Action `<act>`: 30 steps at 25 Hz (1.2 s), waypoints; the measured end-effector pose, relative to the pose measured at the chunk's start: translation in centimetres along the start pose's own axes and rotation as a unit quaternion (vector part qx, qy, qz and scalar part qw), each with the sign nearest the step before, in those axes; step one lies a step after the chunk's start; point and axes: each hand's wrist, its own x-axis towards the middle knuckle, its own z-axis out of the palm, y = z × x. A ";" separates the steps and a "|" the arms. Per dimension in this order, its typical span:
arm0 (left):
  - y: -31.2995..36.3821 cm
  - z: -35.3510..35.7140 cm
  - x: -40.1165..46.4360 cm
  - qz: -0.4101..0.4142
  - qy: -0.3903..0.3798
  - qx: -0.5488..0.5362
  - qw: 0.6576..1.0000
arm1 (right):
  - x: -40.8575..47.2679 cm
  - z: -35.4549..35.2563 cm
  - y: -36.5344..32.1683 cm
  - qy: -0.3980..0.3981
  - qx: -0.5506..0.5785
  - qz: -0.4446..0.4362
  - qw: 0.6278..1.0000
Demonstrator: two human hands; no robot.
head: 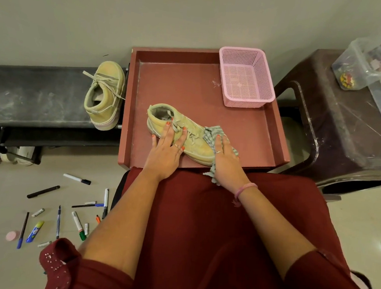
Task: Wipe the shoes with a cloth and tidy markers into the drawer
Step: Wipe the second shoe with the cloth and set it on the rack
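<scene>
A pale yellow-green suede lace-up shoe point(181, 133) lies inside a shallow reddish-brown drawer point(211, 95), near its front edge, with the heel opening to the left and the toe pointing right and towards the person. The left hand point(167, 147) lies flat over the shoe's middle, its fingers straight and spread across the laces and the near side of the upper, holding it down rather than curling round it. The right hand point(226, 157) rests at the toe end, palm down with fingers extended, pressing a grey-and-white checked cloth point(213, 134) against the toe; the cloth bunches out beyond the fingertips on the far side and a corner of it hangs over the drawer's front edge below the wrist. The two hands sit side by side on the one shoe, close together but not touching.

A pink perforated plastic basket point(247, 78) stands in the far right corner of the drawer, well apart from the shoe. The second matching shoe point(105, 94) rests on a dark bench point(33, 95) just left of the drawer, toe pointing away. On the pale floor at the near left, a scatter of markers and pens point(65, 212) lies loose, well apart from both hands, beside a glue tube point(35, 231) and a small pink round object point(12, 236). A dark brown plastic stool point(345, 133) stands to the right, bearing clear plastic containers point(377, 74).
</scene>
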 end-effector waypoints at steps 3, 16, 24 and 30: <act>-0.4 -0.2 0.3 0.020 -0.007 0.005 1.000 | -1.1 0.2 0.3 -0.015 -0.005 0.012 1.000; 5.0 -1.6 -1.9 -0.235 0.124 -0.437 0.860 | -0.9 -2.3 1.7 0.057 0.526 0.090 0.844; 5.7 0.3 -2.6 -0.199 0.104 -0.374 0.900 | 4.8 0.5 -3.9 -0.018 0.065 -0.065 0.996; 5.8 0.3 -2.6 -0.191 0.076 -0.359 0.910 | 1.2 0.3 -0.9 -0.042 -0.027 -0.142 0.989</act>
